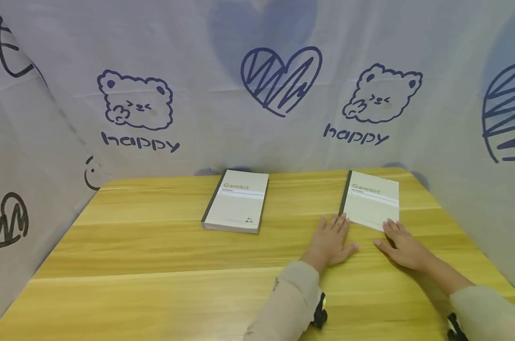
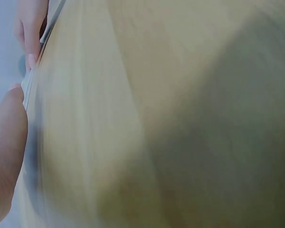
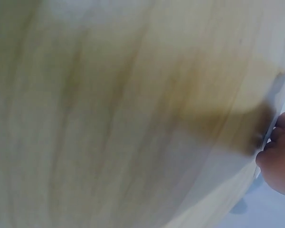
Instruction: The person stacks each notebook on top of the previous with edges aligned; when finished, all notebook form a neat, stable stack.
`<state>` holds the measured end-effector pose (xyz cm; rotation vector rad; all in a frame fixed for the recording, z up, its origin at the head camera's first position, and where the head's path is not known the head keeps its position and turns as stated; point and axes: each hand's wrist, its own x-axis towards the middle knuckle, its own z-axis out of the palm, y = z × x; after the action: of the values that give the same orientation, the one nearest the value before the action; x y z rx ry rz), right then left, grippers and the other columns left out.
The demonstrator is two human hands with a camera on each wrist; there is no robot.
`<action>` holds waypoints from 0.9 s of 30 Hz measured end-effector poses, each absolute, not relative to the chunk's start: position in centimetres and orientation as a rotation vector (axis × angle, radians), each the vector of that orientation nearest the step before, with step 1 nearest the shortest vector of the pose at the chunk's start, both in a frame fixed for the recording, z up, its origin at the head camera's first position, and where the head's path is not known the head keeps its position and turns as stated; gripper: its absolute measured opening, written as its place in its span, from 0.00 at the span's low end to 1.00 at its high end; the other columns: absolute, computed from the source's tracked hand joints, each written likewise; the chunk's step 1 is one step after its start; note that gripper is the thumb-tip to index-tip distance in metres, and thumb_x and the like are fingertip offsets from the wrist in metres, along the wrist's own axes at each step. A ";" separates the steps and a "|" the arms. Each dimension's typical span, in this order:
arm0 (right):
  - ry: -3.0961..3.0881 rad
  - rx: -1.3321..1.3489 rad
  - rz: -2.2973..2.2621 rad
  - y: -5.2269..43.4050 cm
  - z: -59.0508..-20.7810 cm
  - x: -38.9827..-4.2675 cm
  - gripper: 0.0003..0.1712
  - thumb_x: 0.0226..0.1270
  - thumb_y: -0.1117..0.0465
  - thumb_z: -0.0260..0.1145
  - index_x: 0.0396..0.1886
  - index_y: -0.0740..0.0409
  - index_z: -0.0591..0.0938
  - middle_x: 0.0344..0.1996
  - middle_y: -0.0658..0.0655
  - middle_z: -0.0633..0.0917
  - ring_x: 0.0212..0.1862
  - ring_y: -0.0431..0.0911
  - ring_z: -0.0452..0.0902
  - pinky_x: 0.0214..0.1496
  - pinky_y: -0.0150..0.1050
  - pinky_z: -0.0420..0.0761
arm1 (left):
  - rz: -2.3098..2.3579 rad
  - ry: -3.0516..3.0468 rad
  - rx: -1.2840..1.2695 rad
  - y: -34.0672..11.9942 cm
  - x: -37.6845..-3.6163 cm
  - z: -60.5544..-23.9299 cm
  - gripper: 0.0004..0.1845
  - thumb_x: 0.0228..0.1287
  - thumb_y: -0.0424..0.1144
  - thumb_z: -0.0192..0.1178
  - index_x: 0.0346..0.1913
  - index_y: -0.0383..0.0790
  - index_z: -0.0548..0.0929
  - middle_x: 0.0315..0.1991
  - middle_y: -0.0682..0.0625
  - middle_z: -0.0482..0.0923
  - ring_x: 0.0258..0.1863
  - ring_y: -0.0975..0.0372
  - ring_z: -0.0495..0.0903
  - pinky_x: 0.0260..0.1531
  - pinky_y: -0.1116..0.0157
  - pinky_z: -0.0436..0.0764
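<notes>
A thin "Gambit" notebook [image 1: 371, 199] with a dark spine lies flat toward the back right of the table. At its near left corner, the left hand [image 1: 329, 242] rests with fingers straight, fingertips right at the edge. The right hand [image 1: 404, 246] lies with extended fingers on the near right corner, fingertips overlapping the cover. In the left wrist view, part of the left hand [image 2: 8, 147] shows at the left edge, the other hand's fingers beyond it. The right wrist view catches the right hand [image 3: 279, 156] low at the right edge.
A thicker stack of matching "Gambit" notebooks [image 1: 236, 201] sits left of the single one, near the back. The wood-grain table [image 1: 134, 246] is bordered behind and at both sides by a white cloth [image 1: 198, 118] printed with bears and hearts.
</notes>
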<state>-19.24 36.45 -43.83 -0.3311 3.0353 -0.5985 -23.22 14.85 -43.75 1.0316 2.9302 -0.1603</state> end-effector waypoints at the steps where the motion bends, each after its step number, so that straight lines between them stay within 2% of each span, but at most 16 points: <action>1: 3.029 -0.330 -0.605 36.3 -43.8 -19.3 0.44 0.69 0.46 0.52 0.63 0.84 0.55 0.64 0.83 0.51 0.65 0.77 0.42 0.62 0.70 0.50 | -0.160 2.929 1.038 14.9 -23.3 -43.7 0.38 0.67 0.66 0.21 0.74 0.50 0.43 0.75 0.57 0.37 0.74 0.65 0.40 0.73 0.63 0.45; 6: 3.015 -0.331 -0.615 36.0 -43.5 -19.2 0.44 0.68 0.46 0.53 0.63 0.83 0.56 0.64 0.83 0.52 0.65 0.77 0.43 0.62 0.71 0.51 | -0.155 2.915 1.025 15.1 -23.4 -43.5 0.37 0.67 0.66 0.22 0.74 0.51 0.44 0.75 0.58 0.39 0.74 0.67 0.40 0.72 0.67 0.45; 17: 3.090 -0.449 -0.541 35.2 -43.8 -18.7 0.41 0.67 0.48 0.56 0.63 0.80 0.60 0.64 0.80 0.59 0.65 0.75 0.51 0.61 0.68 0.58 | -0.198 2.912 0.934 14.6 -23.9 -43.1 0.37 0.67 0.66 0.23 0.74 0.51 0.44 0.75 0.58 0.39 0.74 0.66 0.41 0.72 0.67 0.45; 27: 3.064 -0.453 -0.595 34.4 -43.7 -18.8 0.41 0.67 0.47 0.56 0.64 0.79 0.60 0.65 0.79 0.58 0.66 0.73 0.49 0.62 0.68 0.56 | -0.236 2.870 0.969 13.2 -24.0 -43.3 0.36 0.68 0.64 0.22 0.73 0.51 0.46 0.74 0.59 0.42 0.74 0.67 0.42 0.72 0.69 0.44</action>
<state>-18.77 34.38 -43.67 -0.4527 3.0638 -0.5950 -24.03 13.17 -43.35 0.9688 2.8700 -0.2364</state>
